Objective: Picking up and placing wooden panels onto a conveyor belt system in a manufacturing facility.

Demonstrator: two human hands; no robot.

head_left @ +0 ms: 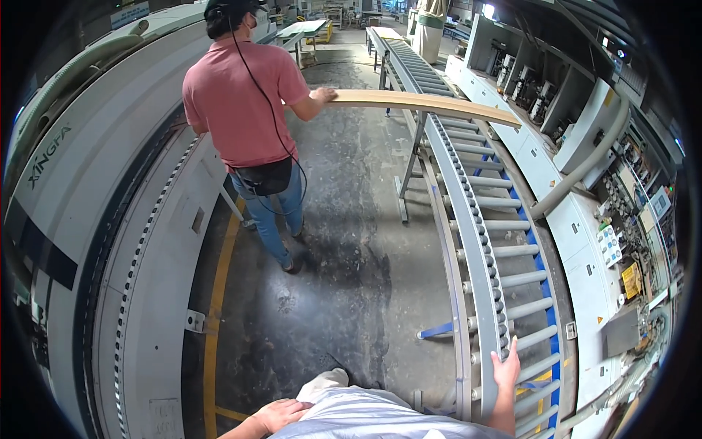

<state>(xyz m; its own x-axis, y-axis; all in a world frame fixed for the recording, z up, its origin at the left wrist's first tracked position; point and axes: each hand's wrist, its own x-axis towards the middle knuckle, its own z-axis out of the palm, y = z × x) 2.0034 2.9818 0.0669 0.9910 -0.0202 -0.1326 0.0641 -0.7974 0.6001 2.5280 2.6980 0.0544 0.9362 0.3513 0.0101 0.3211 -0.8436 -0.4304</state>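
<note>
My left hand (pixel 281 415) lies flat against my own clothing near my hip, fingers stretched out and holding nothing. At the near end of a roller conveyor (pixel 523 279), my right hand (pixel 506 366) rests by the side rail with its row of small dark wheels (pixel 483 241). Its fingers are extended, and nothing shows in its grasp. Farther off, a co-worker (pixel 245 110) in a pink shirt has one hand on a long, light wooden board (pixel 417 102). The board's far right end reaches across the conveyor. The co-worker's other hand is hidden.
A long white machine (pixel 110 168) runs along the left side, with a yellow floor line (pixel 219 293) beside it. White machine cabinets (pixel 578 227) and a grey hose (pixel 585 172) line the right. Conveyor legs (pixel 413 161) stand on the dark, stained floor (pixel 329 256).
</note>
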